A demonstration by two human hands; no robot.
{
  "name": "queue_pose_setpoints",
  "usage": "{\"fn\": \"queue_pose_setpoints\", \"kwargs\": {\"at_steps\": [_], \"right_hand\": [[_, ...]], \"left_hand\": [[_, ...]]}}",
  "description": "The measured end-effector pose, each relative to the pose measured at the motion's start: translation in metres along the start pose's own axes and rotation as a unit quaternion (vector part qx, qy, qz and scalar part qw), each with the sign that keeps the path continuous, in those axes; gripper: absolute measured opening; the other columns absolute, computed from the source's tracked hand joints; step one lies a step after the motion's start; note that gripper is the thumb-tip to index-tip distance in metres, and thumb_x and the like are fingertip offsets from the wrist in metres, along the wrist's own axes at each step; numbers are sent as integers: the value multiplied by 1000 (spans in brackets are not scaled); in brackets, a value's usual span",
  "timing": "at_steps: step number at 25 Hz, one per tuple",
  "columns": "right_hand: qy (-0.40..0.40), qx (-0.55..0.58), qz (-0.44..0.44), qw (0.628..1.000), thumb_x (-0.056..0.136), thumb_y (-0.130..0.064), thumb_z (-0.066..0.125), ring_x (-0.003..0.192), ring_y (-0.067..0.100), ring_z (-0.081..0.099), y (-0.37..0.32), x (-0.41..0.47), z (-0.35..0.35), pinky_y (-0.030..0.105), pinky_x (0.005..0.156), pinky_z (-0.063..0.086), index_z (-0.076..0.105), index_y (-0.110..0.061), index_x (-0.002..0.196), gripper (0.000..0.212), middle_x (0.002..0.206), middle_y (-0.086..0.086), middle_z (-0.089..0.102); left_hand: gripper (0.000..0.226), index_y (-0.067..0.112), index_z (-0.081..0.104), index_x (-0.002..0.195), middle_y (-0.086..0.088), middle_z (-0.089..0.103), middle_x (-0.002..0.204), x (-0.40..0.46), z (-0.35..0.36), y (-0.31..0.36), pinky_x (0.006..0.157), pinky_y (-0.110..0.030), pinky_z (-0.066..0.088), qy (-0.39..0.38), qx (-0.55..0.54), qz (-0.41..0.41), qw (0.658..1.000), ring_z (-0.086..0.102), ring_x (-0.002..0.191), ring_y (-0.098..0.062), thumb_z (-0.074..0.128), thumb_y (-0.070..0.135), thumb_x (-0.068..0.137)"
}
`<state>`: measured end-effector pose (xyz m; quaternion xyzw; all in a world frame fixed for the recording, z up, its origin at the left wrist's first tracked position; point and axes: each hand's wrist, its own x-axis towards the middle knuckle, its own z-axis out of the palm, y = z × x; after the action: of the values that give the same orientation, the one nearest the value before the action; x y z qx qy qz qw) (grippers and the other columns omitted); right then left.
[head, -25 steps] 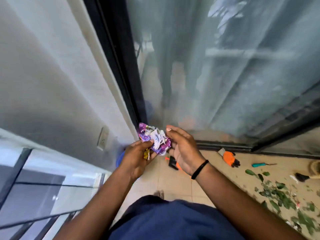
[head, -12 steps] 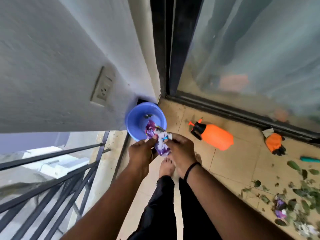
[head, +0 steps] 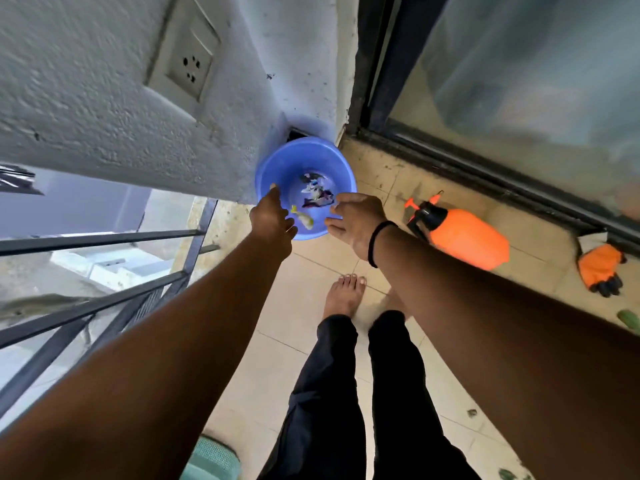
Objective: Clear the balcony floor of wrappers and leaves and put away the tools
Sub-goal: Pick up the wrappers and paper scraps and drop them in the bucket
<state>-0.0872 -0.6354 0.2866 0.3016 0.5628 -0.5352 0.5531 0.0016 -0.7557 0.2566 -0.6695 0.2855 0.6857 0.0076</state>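
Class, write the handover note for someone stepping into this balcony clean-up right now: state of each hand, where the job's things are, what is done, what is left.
Left hand: open, empty, over the near-left rim of the blue basin.
Right hand: open, empty, at the basin's near-right rim.
Done: crumpled wrappers lie inside the basin, which sits in the corner by the wall.
Left: the orange spray bottle lies on its side on the tiles by the sliding door track; the orange glove lies further right; a green leaf shows at the right edge. Pick up the leaves and put the tools away.
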Motion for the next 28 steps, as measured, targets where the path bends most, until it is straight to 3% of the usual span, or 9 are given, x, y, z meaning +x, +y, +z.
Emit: {"fn": "queue_pose_setpoints", "kwargs": {"at_steps": [2,4,7,9,11,14,20,24,28], "right_hand": [[25,36,-2,999,104,4,36,135,58,34,5,-5,-2,54,117,28,52,11,123,26,102,37,57],[46,55,-40,997,102,6,42,117,50,59,14,-21,-4,46,104,46,54,-2,116,21,82,17,58],[47,122,-39,991,100,5,45,76,33,68,31,-45,-24,33,77,56,57,-5,102,15,84,16,63],[52,174,-36,983,101,3,44,63,27,69,50,-64,-42,29,65,59,56,-5,93,16,86,18,63],[66,231,-53,969,101,2,44,64,30,69,71,-89,-62,30,65,59,56,-1,96,13,90,22,61],[109,323,-54,938,101,2,46,82,36,64,107,-117,-121,36,72,58,57,1,97,12,93,23,62],[196,420,-17,886,98,-3,53,59,21,56,202,-144,-228,27,55,49,66,-4,100,13,73,11,61],[227,549,22,804,99,-10,54,54,17,53,294,-157,-313,23,53,48,68,-7,102,15,70,6,60],[260,665,-23,700,97,-11,58,48,18,50,367,-206,-393,26,49,44,66,-8,90,11,62,6,58]], "left_hand": [[35,14,56,110,-11,51,104,-3,-7,1,75,-33,44,-18,-30,-21,999,52,90,-27,51,47,101],[41,11,55,123,-14,55,119,-11,-18,-5,89,-37,46,-29,-36,-42,998,57,105,-31,46,46,104],[40,11,57,117,-12,64,121,-33,-24,-25,87,-37,53,-48,-1,-48,998,67,98,-27,43,47,104],[46,11,62,107,-9,68,107,-57,-22,-45,80,-36,54,-44,71,-40,996,69,88,-23,43,53,103],[51,13,66,99,-7,70,101,-88,-15,-75,80,-37,56,-37,171,-29,984,70,85,-23,42,58,101],[53,10,67,99,-8,72,96,-141,3,-142,83,-39,55,-72,317,-68,943,69,84,-25,41,56,102],[47,8,68,94,-7,71,89,-186,41,-270,73,-32,50,-133,492,-123,851,67,79,-23,39,44,106],[43,11,66,94,-7,69,97,-203,57,-381,73,-33,51,-135,613,-116,770,66,84,-22,43,46,105],[27,9,64,90,-11,69,93,-262,69,-490,68,-34,52,-163,702,-96,686,70,70,-20,47,24,106]]}}
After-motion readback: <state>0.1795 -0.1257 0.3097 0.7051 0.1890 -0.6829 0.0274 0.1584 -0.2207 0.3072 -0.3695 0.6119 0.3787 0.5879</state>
